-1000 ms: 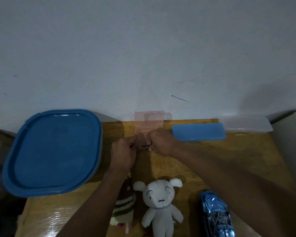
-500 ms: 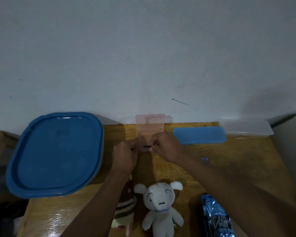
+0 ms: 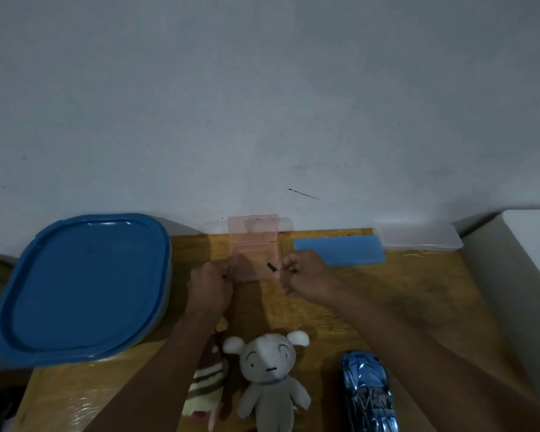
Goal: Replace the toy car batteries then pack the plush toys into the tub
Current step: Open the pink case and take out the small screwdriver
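Observation:
A small clear pink case [image 3: 252, 244] lies open at the back of the wooden table [image 3: 418, 291], its lid leaning on the wall. My left hand [image 3: 208, 289] grips the case's left edge. My right hand [image 3: 306, 275] pinches a small thin black piece [image 3: 272, 267] over the case's right side. A white plush toy [image 3: 270, 378] lies face up near the front edge. A striped plush toy [image 3: 206, 388] is partly hidden under my left forearm. The shiny blue toy car [image 3: 368, 391] sits at the front right. The tub with its blue lid [image 3: 78, 285] on stands at the left.
A flat blue lid [image 3: 339, 251] lies behind my right hand, with a clear plastic box [image 3: 418, 238] beside it against the wall. A white block [image 3: 527, 260] borders the table's right side. The wall runs close along the back edge.
My hands have moved apart, baring the pink case's base. My right hand has drawn right with the black piece, which now tilts upward.

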